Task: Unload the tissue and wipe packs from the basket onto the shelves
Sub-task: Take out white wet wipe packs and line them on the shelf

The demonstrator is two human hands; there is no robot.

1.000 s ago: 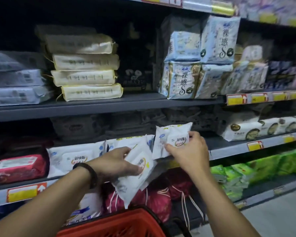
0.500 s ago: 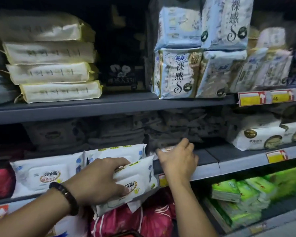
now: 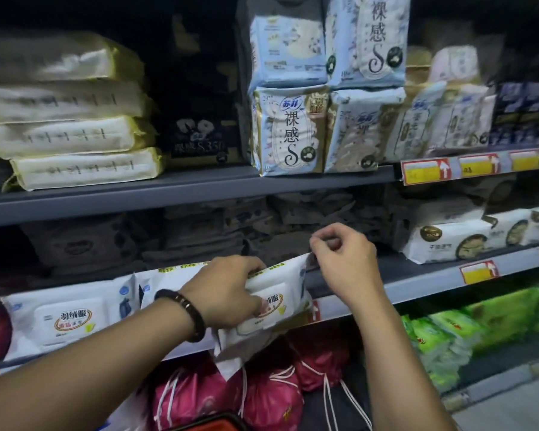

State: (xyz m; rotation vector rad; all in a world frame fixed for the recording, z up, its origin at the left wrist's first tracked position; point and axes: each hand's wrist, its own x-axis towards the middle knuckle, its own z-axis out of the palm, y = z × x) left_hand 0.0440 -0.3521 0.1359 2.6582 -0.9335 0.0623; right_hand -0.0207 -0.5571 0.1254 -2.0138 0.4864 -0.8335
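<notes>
My left hand [image 3: 227, 290] grips a white wipe pack [image 3: 282, 295] and holds it tilted against the front edge of the grey middle shelf [image 3: 417, 284]. The curled fingers of my right hand [image 3: 344, 262] pinch the pack's upper right corner. Two more matching wipe packs lie on the same shelf, one to the left [image 3: 72, 312] and one partly behind my left hand [image 3: 168, 283]. Only the red rim of the basket [image 3: 213, 424] shows, at the bottom edge.
Cream-yellow packs [image 3: 75, 135] are stacked on the upper shelf at left, and pale blue packs [image 3: 290, 129] stand at centre. White tissue packs [image 3: 448, 241] lie on the middle shelf at right. Red drawstring bags [image 3: 262, 396] and green packs [image 3: 448, 337] fill the lower shelf.
My right hand set its small pack back on the middle shelf, then pulled back to the corner of the other pack. My left hand raised that pack to the shelf edge.
</notes>
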